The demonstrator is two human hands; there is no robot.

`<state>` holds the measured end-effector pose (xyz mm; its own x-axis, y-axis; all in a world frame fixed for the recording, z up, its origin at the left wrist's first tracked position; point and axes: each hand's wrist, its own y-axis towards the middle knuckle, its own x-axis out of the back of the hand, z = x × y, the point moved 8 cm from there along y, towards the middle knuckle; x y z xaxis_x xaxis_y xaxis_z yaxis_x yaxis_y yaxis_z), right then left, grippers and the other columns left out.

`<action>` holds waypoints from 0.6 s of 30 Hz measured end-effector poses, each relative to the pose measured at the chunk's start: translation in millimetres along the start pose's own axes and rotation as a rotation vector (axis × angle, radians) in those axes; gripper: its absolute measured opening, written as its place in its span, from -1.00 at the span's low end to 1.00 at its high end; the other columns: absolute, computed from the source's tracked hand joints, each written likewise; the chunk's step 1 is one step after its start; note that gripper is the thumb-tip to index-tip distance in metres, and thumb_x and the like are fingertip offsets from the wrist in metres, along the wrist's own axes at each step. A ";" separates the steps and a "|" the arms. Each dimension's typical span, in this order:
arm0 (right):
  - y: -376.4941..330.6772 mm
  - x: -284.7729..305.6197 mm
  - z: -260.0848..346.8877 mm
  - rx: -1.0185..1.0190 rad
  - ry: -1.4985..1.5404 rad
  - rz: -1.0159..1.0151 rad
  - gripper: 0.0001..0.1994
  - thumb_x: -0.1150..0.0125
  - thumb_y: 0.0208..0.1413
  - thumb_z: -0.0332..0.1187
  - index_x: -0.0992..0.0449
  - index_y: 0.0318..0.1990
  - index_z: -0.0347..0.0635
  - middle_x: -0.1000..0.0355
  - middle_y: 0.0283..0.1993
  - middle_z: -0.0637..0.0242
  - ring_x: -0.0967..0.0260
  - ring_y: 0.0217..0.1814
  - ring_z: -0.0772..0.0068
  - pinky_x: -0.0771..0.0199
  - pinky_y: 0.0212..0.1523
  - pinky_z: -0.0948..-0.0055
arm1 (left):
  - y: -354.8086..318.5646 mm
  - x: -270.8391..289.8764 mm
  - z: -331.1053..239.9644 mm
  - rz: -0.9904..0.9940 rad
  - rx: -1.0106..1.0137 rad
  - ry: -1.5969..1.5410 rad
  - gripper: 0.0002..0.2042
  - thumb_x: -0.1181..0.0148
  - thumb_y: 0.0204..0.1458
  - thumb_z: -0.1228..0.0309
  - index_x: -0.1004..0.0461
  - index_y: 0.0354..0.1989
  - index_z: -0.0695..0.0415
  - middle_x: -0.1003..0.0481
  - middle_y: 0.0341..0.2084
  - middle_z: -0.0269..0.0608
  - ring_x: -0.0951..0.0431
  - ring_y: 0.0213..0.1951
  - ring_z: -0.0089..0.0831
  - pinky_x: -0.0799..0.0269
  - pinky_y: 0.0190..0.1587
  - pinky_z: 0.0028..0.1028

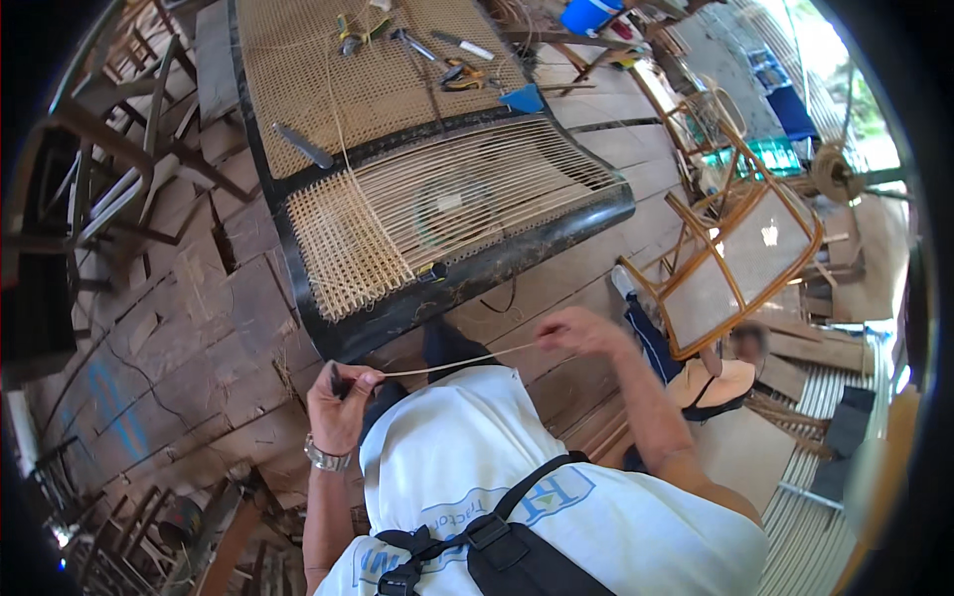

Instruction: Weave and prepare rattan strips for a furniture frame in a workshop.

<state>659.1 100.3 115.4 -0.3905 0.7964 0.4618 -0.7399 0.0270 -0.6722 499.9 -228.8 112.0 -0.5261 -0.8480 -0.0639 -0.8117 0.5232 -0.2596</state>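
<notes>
A thin pale cane strand [462,366] stretches between my two hands in front of my body. My left hand [338,405] pinches one end between thumb and fingers. Farther right, my right hand [584,332] has its fingers closed on the other end. Just beyond my hands lies a long, dark, curved frame [497,243] with cane across it. Its near section has a tightly woven patch [348,248] at the left and parallel strands [477,189] running to the right. The far section carries open cane mesh [288,74]. Neither hand touches the frame.
On the mesh lie a hammer [417,45], a grey-handled tool [302,145], pliers [462,74] and a blue piece [522,98]. Wooden chair frames [149,129] crowd the left. At right, another person [711,382] sits by a tilted wooden chair [740,263].
</notes>
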 end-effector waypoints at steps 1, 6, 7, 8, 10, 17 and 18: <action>-13.2 17.6 -14.8 -0.125 -0.060 0.040 -0.70 -0.25 0.08 -0.16 -0.58 -0.19 -0.23 -0.57 -0.32 0.26 -0.51 -0.27 0.42 -0.48 -0.22 0.41 | 0.4 -5.9 -4.1 0.036 -0.022 -0.023 -0.90 -0.23 0.11 0.50 -0.45 -0.38 0.23 -0.60 -0.44 -0.24 -0.50 -0.39 -0.65 -0.41 -0.29 -0.61; -11.8 157.7 -31.6 -0.203 -0.267 -0.461 -0.60 -0.27 0.06 -0.08 -0.55 -0.15 -0.27 -0.54 -0.29 0.12 -0.51 -0.24 0.26 -0.48 -0.19 0.34 | 2.4 -35.7 -5.7 0.102 -0.056 -0.057 -0.94 -0.25 0.09 0.52 -0.49 -0.37 0.22 -0.59 -0.45 -0.27 -0.50 -0.40 -0.66 -0.43 -0.29 -0.59; 4.4 184.8 -30.8 -0.139 -0.245 -0.590 -0.59 -0.27 0.06 -0.07 -0.55 -0.14 -0.28 -0.54 -0.31 0.10 -0.51 -0.25 0.23 -0.48 -0.18 0.32 | 3.7 -41.6 -4.4 0.115 -0.036 0.005 -0.94 -0.26 0.07 0.53 -0.50 -0.37 0.22 -0.60 -0.45 -0.27 -0.50 -0.40 -0.65 -0.43 -0.29 -0.58; 27.7 206.9 -34.0 -0.089 -0.189 -0.650 -0.57 -0.27 0.06 -0.07 -0.52 -0.09 -0.27 -0.53 -0.25 0.08 -0.51 -0.22 0.21 -0.47 -0.16 0.32 | 5.8 -47.1 -3.8 0.129 -0.017 0.074 -0.95 -0.27 0.06 0.54 -0.51 -0.37 0.22 -0.60 -0.45 -0.27 -0.51 -0.40 -0.64 -0.43 -0.29 -0.58; 83.5 248.7 -45.0 -0.019 -0.167 -0.747 -0.50 -0.26 0.06 -0.07 -0.44 0.03 -0.27 -0.49 -0.09 0.03 -0.48 -0.10 0.15 -0.45 -0.08 0.30 | 13.2 -55.7 -8.3 0.118 -0.021 0.083 -0.95 -0.27 0.04 0.56 -0.52 -0.37 0.23 -0.60 -0.46 -0.26 -0.52 -0.41 -0.61 -0.44 -0.28 -0.57; 232.8 332.8 -33.2 0.026 -0.433 -0.995 -0.40 -0.24 0.10 -0.10 -0.28 0.21 -0.26 -0.40 0.06 0.00 -0.38 0.11 0.02 -0.39 0.12 0.17 | 38.8 -77.4 -19.1 0.113 0.161 0.519 -0.92 -0.30 0.01 0.48 -0.59 -0.34 0.20 -0.59 -0.52 -0.14 -0.59 -0.46 -0.41 -0.46 -0.33 -0.51; 240.1 320.6 -17.7 0.184 -0.183 -0.852 -0.45 -0.21 0.14 -0.12 -0.31 0.19 -0.25 -0.41 0.03 0.08 -0.40 0.07 0.15 -0.42 0.08 0.26 | 38.1 -78.6 -16.9 0.122 0.274 0.509 -0.93 -0.29 0.00 0.51 -0.60 -0.34 0.19 -0.59 -0.51 -0.16 -0.60 -0.43 -0.40 -0.47 -0.31 -0.52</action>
<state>366.0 372.8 91.9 0.2629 0.4413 0.8580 -0.8893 0.4558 0.0380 506.0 -140.7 123.4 -0.7220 -0.6003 0.3440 -0.6782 0.5159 -0.5233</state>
